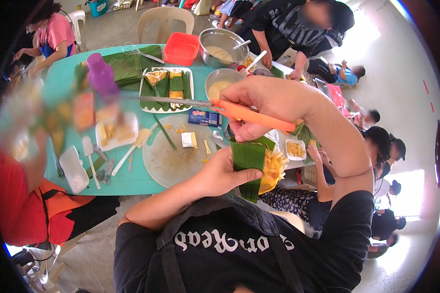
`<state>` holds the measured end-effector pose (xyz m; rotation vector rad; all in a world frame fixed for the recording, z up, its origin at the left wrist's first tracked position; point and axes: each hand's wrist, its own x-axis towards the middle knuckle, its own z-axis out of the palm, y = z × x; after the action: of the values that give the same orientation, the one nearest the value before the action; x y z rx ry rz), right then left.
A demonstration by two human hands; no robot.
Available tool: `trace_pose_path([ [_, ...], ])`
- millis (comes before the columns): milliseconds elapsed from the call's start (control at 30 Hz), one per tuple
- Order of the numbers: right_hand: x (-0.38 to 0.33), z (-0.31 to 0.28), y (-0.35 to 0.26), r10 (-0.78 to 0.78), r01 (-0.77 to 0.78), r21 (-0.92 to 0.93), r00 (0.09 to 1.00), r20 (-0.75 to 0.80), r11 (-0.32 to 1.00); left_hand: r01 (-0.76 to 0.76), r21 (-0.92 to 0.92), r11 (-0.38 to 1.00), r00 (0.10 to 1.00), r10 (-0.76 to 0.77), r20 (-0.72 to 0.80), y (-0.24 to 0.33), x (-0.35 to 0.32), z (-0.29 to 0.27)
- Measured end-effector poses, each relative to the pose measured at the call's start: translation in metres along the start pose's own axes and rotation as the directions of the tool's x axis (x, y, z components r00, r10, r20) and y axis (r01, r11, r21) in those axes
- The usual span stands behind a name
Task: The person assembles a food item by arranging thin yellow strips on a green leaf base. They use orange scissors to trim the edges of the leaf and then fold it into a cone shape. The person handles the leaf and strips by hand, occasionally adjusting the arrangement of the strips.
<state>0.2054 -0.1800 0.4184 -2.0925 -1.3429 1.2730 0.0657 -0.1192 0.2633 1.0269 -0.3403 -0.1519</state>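
Observation:
My left hand [220, 171] is closed round a green banana-leaf wrapper [247, 168], thumb across its front. Yellow shredded topping [275, 168] shows at the wrapper's open right side. Just above, my right hand [261, 105] grips what look like orange-handled scissors [259, 117], seen nearly edge-on. Their metal blades point left over the table. The right fingertips hang close to the leaf's upper edge; whether they touch it I cannot tell. Beneath lies a round translucent board [164, 166] with yellow scraps and a small foil-wrapped block [188, 140].
On the teal table [132, 188] stand a white tray [190, 93] with leaf-wrapped food, a purple bottle [101, 75], a red tub [181, 49] and a steel bowl [220, 36] of batter. Spatulas [132, 151] lie at left. A red-clothed person [10, 190] is close on the left; another works opposite.

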Motion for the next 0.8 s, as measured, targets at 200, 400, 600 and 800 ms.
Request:
trace_pose_path([
  [200, 0.000, 0.000, -0.006, 0.027, -0.027, -0.112, 1.000, -0.003, 0.993, -0.005, -0.007, 1.000, 1.000, 0.005, 0.029, -0.002, 0.000, -0.001],
  [400, 0.001, -0.005, -0.010, 0.018, -0.018, -0.149, 1.000, -0.004, 0.989, -0.038, -0.012, 0.999, 0.999, 0.038, -0.002, -0.003, 0.001, 0.001],
  [600, 0.003, -0.006, -0.004, -0.005, -0.002, -0.124, 0.999, -0.051, 0.992, -0.047, 0.068, 0.997, 0.999, 0.048, -0.018, 0.001, -0.001, 0.002],
  [800, 0.006, -0.017, 0.014, 0.008, -0.048, -0.194, 0.979, -0.202, 0.980, -0.027, -0.032, 0.999, 0.999, 0.026, -0.045, 0.001, -0.001, 0.004],
])
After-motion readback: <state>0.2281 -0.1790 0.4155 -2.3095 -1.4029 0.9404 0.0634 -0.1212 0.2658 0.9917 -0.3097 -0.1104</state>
